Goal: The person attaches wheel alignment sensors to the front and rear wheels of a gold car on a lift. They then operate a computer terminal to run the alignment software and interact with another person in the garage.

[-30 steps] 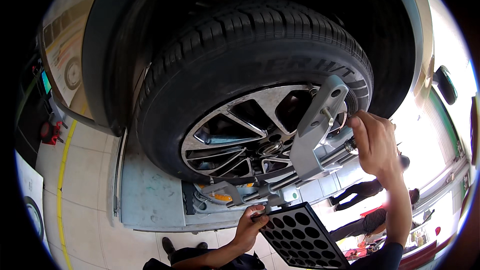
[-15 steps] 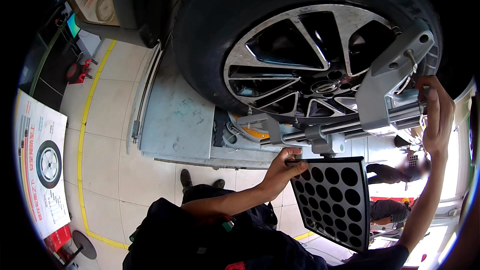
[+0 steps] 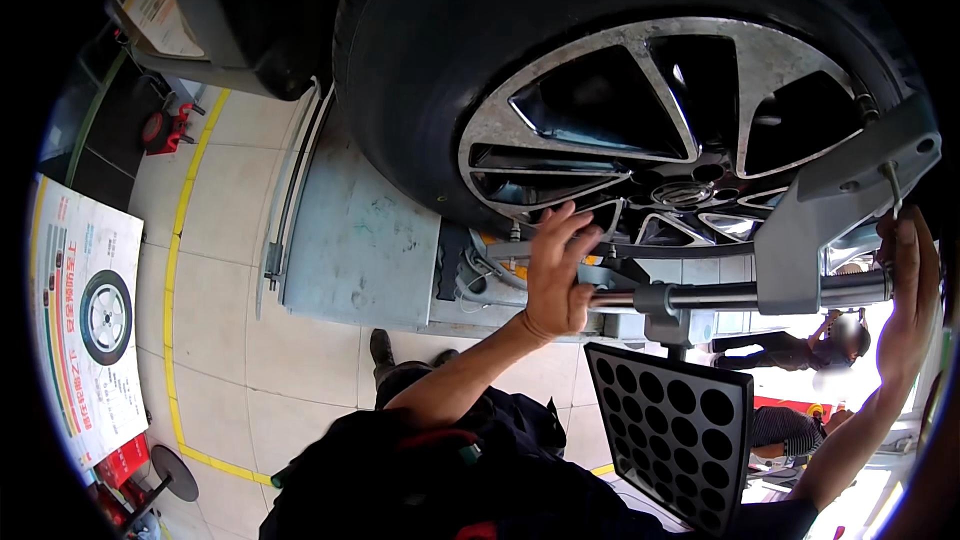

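A car wheel with a black tyre and a silver-and-black alloy rim fills the upper view. Across its lower side lies a grey wheel clamp with metal rails. From the clamp's middle block hangs a target board with rows of black dots, tilted and untouched. My left hand wraps the clamp's left end, fingers raised beside the rim and covering the bracket. At the right end, my right hand is closed around the rail end, its grip partly hidden.
A grey-blue platform lies left of the wheel. Two people are in the background at right. A yellow floor line, a poster board and a red device are at left.
My left hand has let go of the target board's upper edge and moved up to the clamp's left end. My right hand and the clamp appear lower and farther right.
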`<act>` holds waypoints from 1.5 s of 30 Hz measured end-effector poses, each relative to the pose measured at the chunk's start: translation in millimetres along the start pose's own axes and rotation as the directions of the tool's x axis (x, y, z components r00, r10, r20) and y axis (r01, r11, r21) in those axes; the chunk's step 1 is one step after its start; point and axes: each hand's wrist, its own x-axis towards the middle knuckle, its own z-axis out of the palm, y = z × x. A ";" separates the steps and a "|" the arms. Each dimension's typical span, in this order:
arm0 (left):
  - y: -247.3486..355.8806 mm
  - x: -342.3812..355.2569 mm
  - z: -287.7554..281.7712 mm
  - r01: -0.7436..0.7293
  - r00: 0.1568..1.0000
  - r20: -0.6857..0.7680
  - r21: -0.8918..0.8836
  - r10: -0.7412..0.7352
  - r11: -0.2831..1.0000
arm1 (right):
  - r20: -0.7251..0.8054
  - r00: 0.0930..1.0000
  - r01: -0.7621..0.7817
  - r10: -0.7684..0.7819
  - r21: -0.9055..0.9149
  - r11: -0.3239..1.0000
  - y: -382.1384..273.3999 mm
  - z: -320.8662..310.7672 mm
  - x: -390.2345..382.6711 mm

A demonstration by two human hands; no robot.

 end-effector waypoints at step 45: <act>14.0 0.8 -3.7 -0.126 0.984 0.149 0.185 0.099 0.975 | -0.336 0.649 0.757 -0.682 0.193 0.625 -6.4 17.3 28.4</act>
